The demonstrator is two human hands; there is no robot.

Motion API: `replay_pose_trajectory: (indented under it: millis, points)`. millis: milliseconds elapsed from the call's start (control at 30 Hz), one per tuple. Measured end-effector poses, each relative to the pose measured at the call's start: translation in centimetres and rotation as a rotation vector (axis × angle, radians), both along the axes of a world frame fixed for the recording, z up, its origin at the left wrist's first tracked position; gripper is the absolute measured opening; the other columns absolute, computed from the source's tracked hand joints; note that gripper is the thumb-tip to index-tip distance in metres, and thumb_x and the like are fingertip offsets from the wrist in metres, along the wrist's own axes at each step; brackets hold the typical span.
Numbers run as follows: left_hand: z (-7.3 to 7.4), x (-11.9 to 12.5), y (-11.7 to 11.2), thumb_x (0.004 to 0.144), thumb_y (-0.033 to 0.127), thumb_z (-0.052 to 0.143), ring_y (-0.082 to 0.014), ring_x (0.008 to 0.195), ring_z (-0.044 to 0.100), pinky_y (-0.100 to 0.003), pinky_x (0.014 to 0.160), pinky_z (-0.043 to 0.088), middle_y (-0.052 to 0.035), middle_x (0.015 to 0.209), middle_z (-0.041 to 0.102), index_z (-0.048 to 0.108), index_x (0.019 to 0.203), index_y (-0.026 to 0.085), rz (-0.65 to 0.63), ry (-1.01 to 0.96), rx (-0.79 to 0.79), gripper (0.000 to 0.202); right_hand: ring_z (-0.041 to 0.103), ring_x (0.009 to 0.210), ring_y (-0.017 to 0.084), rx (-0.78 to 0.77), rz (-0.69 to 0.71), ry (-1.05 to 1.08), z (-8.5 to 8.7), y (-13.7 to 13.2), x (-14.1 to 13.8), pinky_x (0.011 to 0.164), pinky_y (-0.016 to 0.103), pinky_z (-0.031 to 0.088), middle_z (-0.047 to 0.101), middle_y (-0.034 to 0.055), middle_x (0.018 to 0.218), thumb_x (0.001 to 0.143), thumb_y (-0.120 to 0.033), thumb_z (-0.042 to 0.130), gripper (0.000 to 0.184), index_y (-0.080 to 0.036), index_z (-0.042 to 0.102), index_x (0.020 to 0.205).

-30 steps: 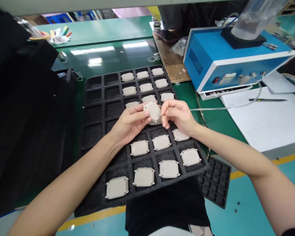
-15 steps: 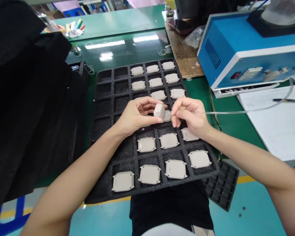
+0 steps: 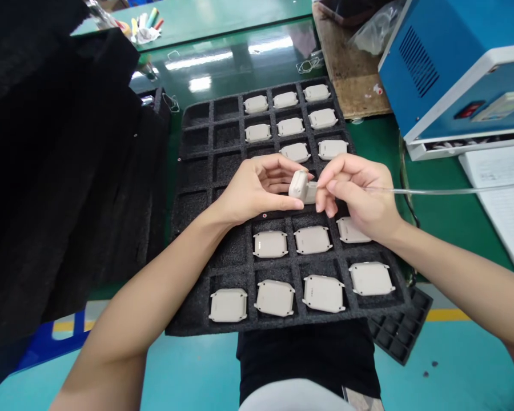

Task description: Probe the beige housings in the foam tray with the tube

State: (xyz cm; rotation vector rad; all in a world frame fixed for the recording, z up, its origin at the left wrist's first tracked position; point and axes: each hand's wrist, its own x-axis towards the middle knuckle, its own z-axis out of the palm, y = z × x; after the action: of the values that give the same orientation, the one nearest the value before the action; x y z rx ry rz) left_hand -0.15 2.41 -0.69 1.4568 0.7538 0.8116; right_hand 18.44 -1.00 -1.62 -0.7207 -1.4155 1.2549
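Note:
My left hand is closed around a beige watch case, gripping it by its edges between thumb and fingers. The case stands tilted with its narrow side partly toward me. Close to its right side, my right hand pinches the end of a thin clear tube. The tube's tip is hidden by my fingers, so I cannot tell if it touches the case. Both hands are above a black foam tray, whose compartments hold many similar beige cases, such as the watch case near its front edge.
A blue machine stands at the right on the green bench, beside a wooden board. Written paper sheets lie below it. Black foam sheets are piled at the left. Another black tray lies lower down.
My view has shifted, so the tray and hands appear farther right and slightly higher. The held case appears turned a little, showing more of its side. Both grips are the same.

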Motion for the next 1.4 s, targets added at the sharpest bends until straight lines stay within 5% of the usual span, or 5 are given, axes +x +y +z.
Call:
replay_pose_trajectory:
  millis: [1133,1400]
  points:
    - [0.5,0.2,0.0,0.048,0.016,0.085,-0.0203,0.086,0.067,-0.032,0.082,0.053,-0.0044,0.086,0.069,0.065,0.088,0.014,-0.02,0.038,-0.058,0.045,0.049,0.038,0.006,-0.079,0.012,0.01,0.0,0.0,0.0,0.039,0.017,0.039,0.062,-0.0012,0.054,0.079,-0.019,0.055,0.007,-0.014,0.057,0.074]
    - [1.0,0.1,0.1,0.055,0.021,0.082,-0.0232,0.086,0.067,-0.036,0.086,0.052,-0.0043,0.089,0.07,0.067,0.088,0.019,-0.031,0.144,-0.083,0.036,0.046,0.034,0.006,-0.205,0.052,0.031,0.2,0.6,-0.5,0.036,0.016,0.035,0.059,-0.0032,0.048,0.069,-0.025,0.055,0.009,-0.016,0.054,0.07]
